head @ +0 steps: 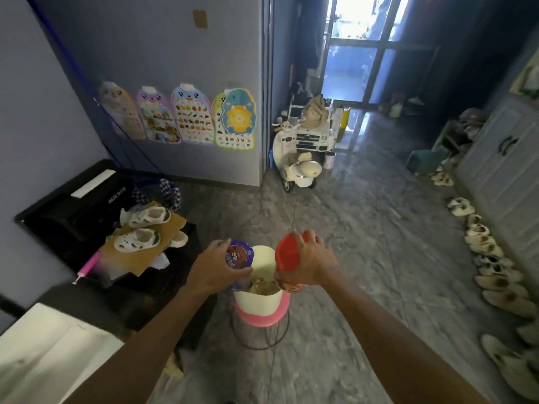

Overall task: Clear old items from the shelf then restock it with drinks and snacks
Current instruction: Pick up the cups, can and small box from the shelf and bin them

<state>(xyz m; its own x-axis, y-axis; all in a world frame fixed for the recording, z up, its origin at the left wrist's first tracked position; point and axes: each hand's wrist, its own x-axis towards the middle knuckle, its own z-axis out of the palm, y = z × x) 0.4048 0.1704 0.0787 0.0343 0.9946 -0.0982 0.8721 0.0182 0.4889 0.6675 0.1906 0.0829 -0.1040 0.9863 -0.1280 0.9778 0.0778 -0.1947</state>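
1. Over the round bin [259, 304] near the bottom centre of the view, both arms reach forward, each hand carrying one snack cup.
2. The left hand [214, 268] grasps a blue-and-purple cup [239, 256] from the side, thumb and fingers curled round its wall. The cup is tilted so that its glossy round printed lid faces the camera, and it sits above the bin's left rim.
3. The right hand [313, 262] clasps a red cup [287, 255], fingers wrapped over its smooth tapered body. That cup leans too, with its plain red end up and a printed band at its lower end, just above the bin's right rim.
4. The two cups are near each other but apart, with the bin's opening between them.
5. The bin is a smooth cream cylinder with a pink band [262, 317] low on its wall, and it is carried on a thin dark wire stand [259, 342]. Crumpled pale scraps [262, 285] lie inside.
6. To the left, white perforated children's shoes [143, 228] rest on a flat brown cardboard sheet [172, 225] on top of dark furniture.
7. Rounded, animal-shaped picture charts [192, 115] hang on the grey wall.
8. A cream toy scooter [297, 167] stands on the polished, marble-veined floor [364, 228].
9. A row of pale slippers [490, 258] lines the panelled cabinet [501, 170] on the right.
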